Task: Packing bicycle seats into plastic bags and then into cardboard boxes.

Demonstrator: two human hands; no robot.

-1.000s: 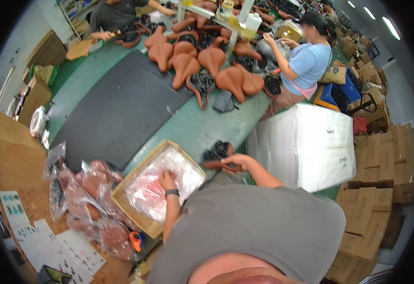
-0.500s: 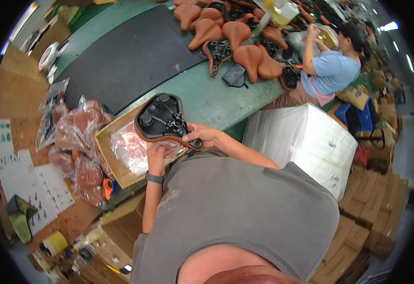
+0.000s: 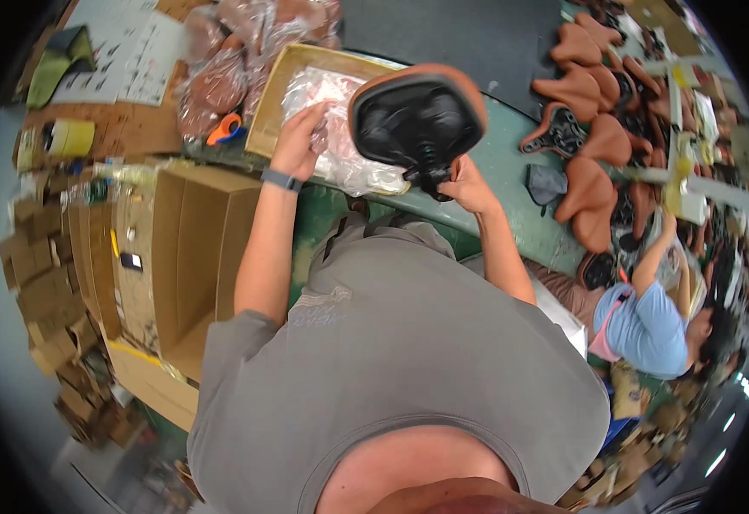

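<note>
A brown bicycle saddle (image 3: 474,94) is held over the bench with its black underside showing. My right hand (image 3: 470,186) grips it by its narrow nose, fingers wrapped round. To the left, a shallow cardboard tray (image 3: 265,110) contains a pile of clear and pinkish plastic bags (image 3: 359,167). Over the tray's left part is my left hand (image 3: 300,141), with a dark band on the wrist. Its fingers are bent onto a clear plastic bag (image 3: 320,135); the fingertips are partly lost against the plastic.
Bagged saddles (image 3: 216,81) lie left of the tray beside an orange tape cutter (image 3: 224,130). Many brown saddles (image 3: 590,193) cover the bench at right, near a grey cloth pouch (image 3: 546,184). A co-worker in blue (image 3: 648,330) sits there. An open carton (image 3: 199,253) stands left of me.
The view has turned, so the bench appears swung to the right. The saddle has tilted and stays in my right hand. My left hand has moved away from the saddle, across the bags.
</note>
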